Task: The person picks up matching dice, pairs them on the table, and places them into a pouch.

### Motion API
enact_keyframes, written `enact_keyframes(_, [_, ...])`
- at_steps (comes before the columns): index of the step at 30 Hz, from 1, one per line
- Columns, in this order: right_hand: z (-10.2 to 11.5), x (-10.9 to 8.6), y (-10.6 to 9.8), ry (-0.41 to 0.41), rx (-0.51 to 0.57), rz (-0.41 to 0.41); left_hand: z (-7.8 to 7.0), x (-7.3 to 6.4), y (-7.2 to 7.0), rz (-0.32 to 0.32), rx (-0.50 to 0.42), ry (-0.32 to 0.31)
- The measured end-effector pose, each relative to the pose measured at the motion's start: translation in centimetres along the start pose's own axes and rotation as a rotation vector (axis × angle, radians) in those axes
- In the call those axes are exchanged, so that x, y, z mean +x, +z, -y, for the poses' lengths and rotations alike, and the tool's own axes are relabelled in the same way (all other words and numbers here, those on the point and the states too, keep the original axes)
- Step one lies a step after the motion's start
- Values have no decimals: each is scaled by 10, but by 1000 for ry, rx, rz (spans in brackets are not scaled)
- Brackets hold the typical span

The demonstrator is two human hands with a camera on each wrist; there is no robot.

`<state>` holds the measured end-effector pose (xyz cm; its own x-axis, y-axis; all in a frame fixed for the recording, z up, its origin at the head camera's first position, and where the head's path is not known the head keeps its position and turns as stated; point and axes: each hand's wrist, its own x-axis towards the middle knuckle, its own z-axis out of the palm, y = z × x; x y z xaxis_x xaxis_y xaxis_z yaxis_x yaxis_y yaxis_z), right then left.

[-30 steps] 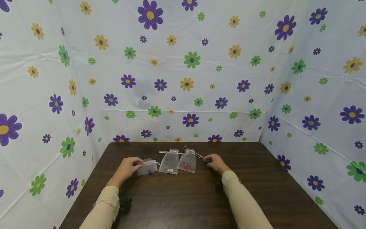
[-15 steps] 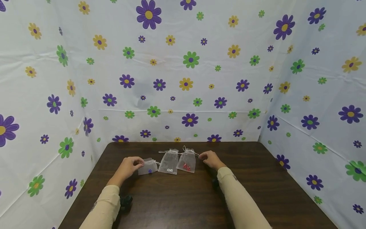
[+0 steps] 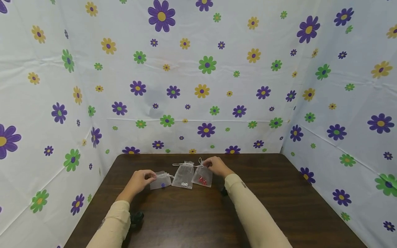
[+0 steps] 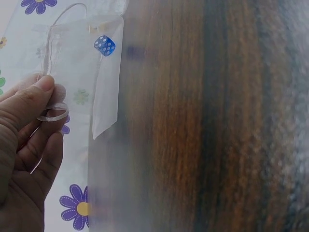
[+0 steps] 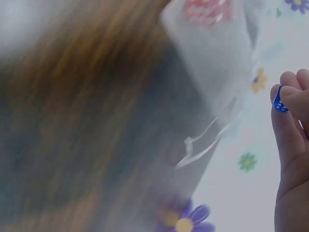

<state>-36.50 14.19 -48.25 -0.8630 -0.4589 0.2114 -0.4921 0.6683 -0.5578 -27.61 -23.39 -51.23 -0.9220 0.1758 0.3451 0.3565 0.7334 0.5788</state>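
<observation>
My left hand (image 3: 140,181) pinches the drawstring edge of a small sheer white pouch (image 4: 77,63) between thumb and fingertips. Inside that pouch lies one blue die (image 4: 105,46) with white pips. In the right wrist view, a second blue die (image 5: 280,100) is pinched between the thumb and finger of my right hand (image 3: 217,166). That hand is above the tied top of a pouch (image 3: 200,175) with red dice (image 3: 204,183); whether it touches the pouch is unclear. Between the two hands lies another sheer pouch (image 3: 182,175), holding white dice (image 3: 184,184).
The three pouches lie side by side toward the back of a dark wooden table (image 3: 189,220). White cords (image 5: 195,155) trail from their tops. A flower-printed sheet (image 3: 186,75) walls in the back and both sides.
My right hand has moved left from beside the red-dice pouch to over its top, carrying the blue die. My left hand keeps its pinch and stays in place.
</observation>
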Motion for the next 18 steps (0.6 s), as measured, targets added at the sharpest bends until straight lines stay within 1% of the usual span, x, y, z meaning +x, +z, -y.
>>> enact_keyframes(7, [34, 16, 9, -64, 18, 46, -2, 0, 0, -1, -13, -2])
enact_keyframes(14, [76, 31, 19, -124, -3, 96, -6, 0, 0, 0, -15, -8])
enact_keyframes(18, [101, 38, 25, -158, 4, 114, -6, 0, 0, 2, -8, 3])
